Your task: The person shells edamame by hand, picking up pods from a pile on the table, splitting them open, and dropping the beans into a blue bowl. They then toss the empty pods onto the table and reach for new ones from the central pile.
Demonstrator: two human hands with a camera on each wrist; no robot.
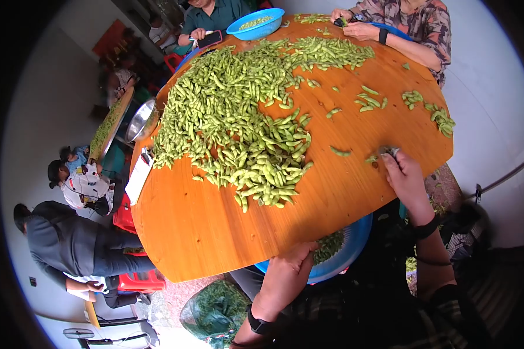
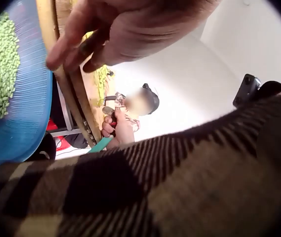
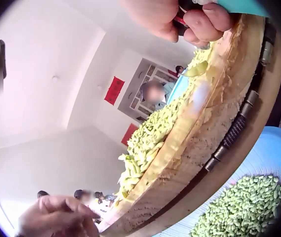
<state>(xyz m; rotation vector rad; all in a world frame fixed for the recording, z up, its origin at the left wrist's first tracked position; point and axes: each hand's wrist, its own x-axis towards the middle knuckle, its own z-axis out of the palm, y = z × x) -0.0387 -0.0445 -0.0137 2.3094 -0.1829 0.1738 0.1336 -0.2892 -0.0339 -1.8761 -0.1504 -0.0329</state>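
Green pods (image 1: pixel 215 99) lie heaped on the wooden table (image 1: pixel 198 238). My right hand (image 1: pixel 404 174) is over its right side, fingers curled round a small dark tool with a metal part (image 1: pixel 389 152); red shows on the tool (image 3: pixel 181 19) in the right wrist view. A single pod (image 3: pixel 197 69) is close by these fingers. My left hand (image 1: pixel 288 270) is at the near edge, beside a blue basin (image 1: pixel 355 241); its fingers hang loosely bent with nothing visible in them in the left wrist view. Shelled green beans (image 2: pixel 0 69) fill part of the basin.
Small groups of pods (image 1: pixel 370 102) lie toward the right. Across the table are two people, a blue bowl (image 1: pixel 255 24) and a phone (image 1: pixel 209 39). A metal bowl (image 1: pixel 141 121) and white paper (image 1: pixel 138 177) are at the left edge; a green net bag (image 1: pixel 215 311) is below.
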